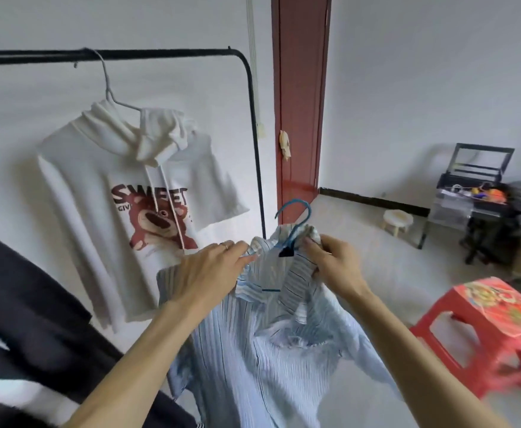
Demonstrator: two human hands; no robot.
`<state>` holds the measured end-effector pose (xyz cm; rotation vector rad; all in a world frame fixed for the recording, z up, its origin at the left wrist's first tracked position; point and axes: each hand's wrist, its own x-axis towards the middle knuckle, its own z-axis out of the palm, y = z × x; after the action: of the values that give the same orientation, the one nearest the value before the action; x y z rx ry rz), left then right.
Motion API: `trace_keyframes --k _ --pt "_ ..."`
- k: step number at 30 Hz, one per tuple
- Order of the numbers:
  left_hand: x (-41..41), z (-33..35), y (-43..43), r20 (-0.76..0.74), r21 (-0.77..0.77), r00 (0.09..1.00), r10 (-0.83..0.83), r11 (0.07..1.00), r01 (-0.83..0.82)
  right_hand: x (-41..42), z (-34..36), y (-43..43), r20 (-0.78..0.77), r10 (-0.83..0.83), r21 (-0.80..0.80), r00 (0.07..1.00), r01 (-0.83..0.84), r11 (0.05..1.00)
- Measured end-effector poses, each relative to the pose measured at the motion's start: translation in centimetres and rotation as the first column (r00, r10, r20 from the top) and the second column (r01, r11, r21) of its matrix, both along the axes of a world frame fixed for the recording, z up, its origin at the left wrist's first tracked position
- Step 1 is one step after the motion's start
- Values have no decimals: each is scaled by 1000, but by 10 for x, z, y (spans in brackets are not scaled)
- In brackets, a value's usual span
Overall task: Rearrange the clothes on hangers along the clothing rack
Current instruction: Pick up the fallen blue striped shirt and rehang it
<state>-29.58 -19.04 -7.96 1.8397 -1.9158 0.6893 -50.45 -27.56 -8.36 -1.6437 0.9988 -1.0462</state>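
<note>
White walls (pixel 422 72), red door (pixel 299 103), red stool (pixel 484 329), pale floor (pixel 376 257).

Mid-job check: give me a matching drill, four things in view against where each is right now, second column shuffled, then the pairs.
1 white hoodie
2 striped shirt
3 blue hanger
4 red stool

A on the floor at right
B hanging from the rack
C gripped at the collar by left hand and right hand
D inside a collar, its hook on nothing

Pairs: 1-B, 2-C, 3-D, 4-A
</note>
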Motion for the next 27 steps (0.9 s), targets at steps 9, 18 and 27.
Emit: trace_keyframes --k 9,18,27 --pt "9 -1 15 -554 -16 832 2 1000 -13 -33 6 -28 -556 -53 -391 829 -205 897" --pt "18 3 48 -784 216 621 -13 932 292 -19 -9 -39 -450 -181 -313 875 36 949" --pt "12 8 -1 -592 357 802 80 918 171 6 -12 -28 -218 33 -395 975 -119 911"
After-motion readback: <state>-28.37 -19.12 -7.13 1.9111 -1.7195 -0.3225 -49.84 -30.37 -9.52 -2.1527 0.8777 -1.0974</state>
